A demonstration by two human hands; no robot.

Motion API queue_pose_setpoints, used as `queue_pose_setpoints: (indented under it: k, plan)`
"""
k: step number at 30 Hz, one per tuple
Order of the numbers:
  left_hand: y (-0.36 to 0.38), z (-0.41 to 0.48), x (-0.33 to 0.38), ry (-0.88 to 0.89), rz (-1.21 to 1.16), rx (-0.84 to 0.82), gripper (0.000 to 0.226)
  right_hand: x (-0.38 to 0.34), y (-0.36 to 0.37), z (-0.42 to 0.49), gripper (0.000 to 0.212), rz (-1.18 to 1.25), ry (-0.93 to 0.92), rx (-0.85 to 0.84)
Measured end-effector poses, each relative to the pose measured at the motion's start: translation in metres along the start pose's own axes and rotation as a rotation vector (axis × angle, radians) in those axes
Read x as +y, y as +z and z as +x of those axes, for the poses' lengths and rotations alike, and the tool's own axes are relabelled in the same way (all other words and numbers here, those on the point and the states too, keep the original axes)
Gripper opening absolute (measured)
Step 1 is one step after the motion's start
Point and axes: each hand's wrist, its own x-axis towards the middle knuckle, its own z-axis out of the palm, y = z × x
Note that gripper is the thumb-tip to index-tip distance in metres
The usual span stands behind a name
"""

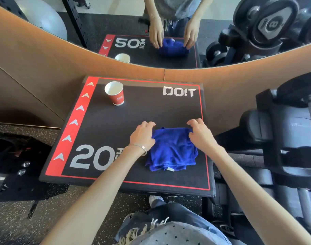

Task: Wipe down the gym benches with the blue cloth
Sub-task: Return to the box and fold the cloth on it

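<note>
Both hands down on the blue cloth (pixel 172 149), which lies bunched and folded on the black padded table (pixel 142 112) with red border. Left hand (pixel 142 137) pressed on the cloth's left edge, fingers curled over the far left corner — a silver bracelet (pixel 141 147) on that wrist. Right hand (pixel 200 134) set on the cloth's right edge, fingertips bent down at the far right corner. Neither grip clenched into a fist; both lightly pinching or pressing the fabric, though hard to tell whether any fold is truly caught between the fingers. A small white tag visible at the cloth's near edge, below and between the two grips.

Well beyond the left grip and off to its left, a red paper cup (pixel 115 93) standing upright, apart from the cloth. Beyond the right grip, white lettering "DO!T" (pixel 179 91); near the left forearm, a large "20" (pixel 94 157). Further ahead of both grips, a mirror (pixel 168 23) repeating hands, cloth and cup. To the right of the right grip, dark dumbbells (pixel 283 129) on a rack.
</note>
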Motion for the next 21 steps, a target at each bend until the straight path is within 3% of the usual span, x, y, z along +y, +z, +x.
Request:
queue_pose_setpoints:
  k: [3, 8, 12, 21]
  plan:
    - [0.015, -0.006, 0.002, 0.133, 0.103, 0.063, 0.063, 0.002, 0.022, -0.011, 0.047, -0.067, -0.12, 0.039]
    - [0.058, -0.024, 0.006, 0.255, 0.256, -0.223, 0.074, 0.016, 0.064, -0.03, 0.057, -0.311, -0.278, -0.22]
    - [0.074, -0.021, 0.005, 0.25, 0.319, -0.178, 0.074, 0.014, 0.086, -0.035, 0.062, -0.506, -0.232, -0.225]
    - [0.071, 0.028, 0.011, 0.256, 0.277, -0.176, 0.068, 0.006, 0.081, -0.005, 0.066, -0.41, -0.083, -0.149]
